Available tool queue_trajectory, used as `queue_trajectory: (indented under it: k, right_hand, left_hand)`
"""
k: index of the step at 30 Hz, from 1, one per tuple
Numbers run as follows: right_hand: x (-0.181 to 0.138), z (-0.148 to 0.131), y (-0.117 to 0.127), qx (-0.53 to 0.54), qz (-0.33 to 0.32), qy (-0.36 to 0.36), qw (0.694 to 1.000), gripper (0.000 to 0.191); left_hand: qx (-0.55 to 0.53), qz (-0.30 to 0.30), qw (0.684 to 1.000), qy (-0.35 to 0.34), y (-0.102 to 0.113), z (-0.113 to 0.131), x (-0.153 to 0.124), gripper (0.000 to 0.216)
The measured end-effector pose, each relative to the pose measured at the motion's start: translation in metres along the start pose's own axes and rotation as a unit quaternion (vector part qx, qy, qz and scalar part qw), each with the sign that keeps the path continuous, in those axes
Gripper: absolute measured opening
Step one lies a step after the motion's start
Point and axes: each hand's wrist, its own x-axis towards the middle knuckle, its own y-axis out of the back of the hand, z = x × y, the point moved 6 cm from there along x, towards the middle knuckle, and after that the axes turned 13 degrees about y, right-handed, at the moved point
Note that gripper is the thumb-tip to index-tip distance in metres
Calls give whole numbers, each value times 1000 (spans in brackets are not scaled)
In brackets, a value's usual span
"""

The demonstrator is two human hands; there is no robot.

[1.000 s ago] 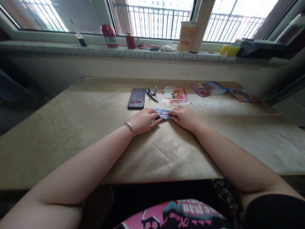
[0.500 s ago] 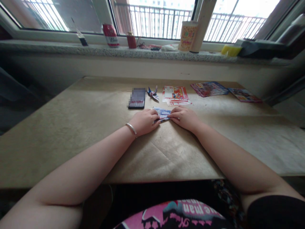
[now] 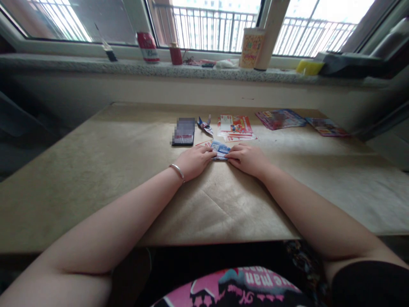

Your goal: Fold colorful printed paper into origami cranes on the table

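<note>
A piece of printed paper (image 3: pixel 220 149), blue and white with a red-marked part at its left, lies partly folded on the table between my hands. My left hand (image 3: pixel 196 161) is closed on its left side, fingertips pressed on the near fold. On the right side, my right hand (image 3: pixel 245 157) pinches the near edge. Fingers cover both ends of the paper. Just beyond stand a folded paper crane (image 3: pixel 205 125) and a dark phone (image 3: pixel 184 132), which lies flat.
A stack of red and white leaflets (image 3: pixel 237 126) lies past my right hand. Farther right are colourful booklets (image 3: pixel 281 119) and another booklet (image 3: pixel 327 127). On the stone windowsill (image 3: pixel 204 73) stand a red can (image 3: pixel 148 47), a patterned cup (image 3: pixel 252 47) and a yellow object (image 3: pixel 309 67).
The paper's visible part has shifted: a blue printed flap now stands up between my hands, and a red-marked part shows above my left hand. Both hands have barely moved.
</note>
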Motion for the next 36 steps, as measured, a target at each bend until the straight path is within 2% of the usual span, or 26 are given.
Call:
queue_trajectory:
  k: [7, 36]
  right_hand:
    - [2, -2, 3, 8, 4, -11, 1000, 18]
    - [1, 9, -4, 31, 32, -17, 999, 23]
  left_hand:
    - [-26, 12, 1000, 8, 5, 0, -1, 33]
    - [27, 21, 999, 9, 13, 8, -1, 29]
